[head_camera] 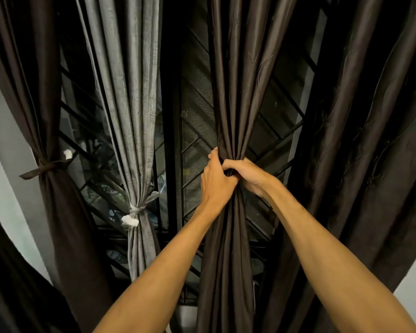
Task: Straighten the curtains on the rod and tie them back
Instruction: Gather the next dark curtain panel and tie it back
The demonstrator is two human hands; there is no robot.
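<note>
Both bare forearms reach far and upward, converging mid-scene, where the left hand (216, 181) and right hand (249, 175) touch, fingers curled round the gathered brown curtain (231, 104).

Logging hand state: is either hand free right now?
No, the left hand and the right hand both grip the bunched dark curtain.

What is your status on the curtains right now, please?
Left hand and right hand grip the gathered middle brown curtain. No tie visible on it. Grey curtain and far-left brown curtain tied. Nothing in the way.
</note>
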